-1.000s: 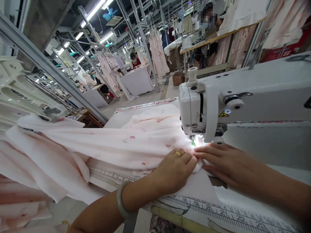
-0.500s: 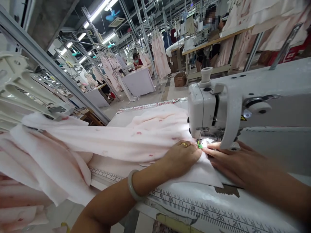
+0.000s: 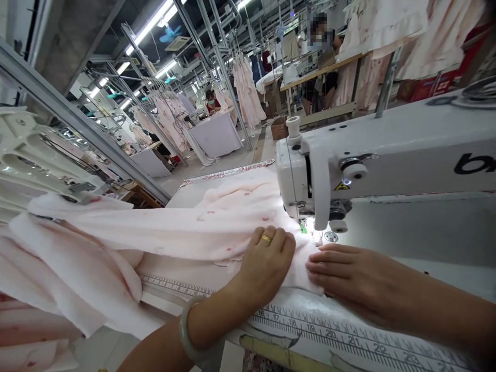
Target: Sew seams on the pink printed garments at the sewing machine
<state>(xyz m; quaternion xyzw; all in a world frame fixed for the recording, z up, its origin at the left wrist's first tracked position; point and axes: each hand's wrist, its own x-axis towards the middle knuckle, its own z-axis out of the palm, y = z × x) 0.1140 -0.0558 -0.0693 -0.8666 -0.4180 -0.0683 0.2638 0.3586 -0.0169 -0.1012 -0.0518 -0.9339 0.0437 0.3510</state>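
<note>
The white, smooth desk [image 3: 403, 225] is bare at 3 o'clock. Pale-pink, red-spotted fabric [image 3: 166, 227] runs from 9 to centre; white metal sewing machine [image 3: 372, 144], 2. Left hand [image 3: 267, 266], 6: fingers curled together onto fabric. Right hand [image 3: 358, 274], 4: fingers straight, together, touching fabric's edge. Pinching hidden.

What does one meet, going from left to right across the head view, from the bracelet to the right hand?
Bracelet, left hand, small green piece, right hand. The pale cloth and sewing machine spread across several, so I leave them out.
</note>
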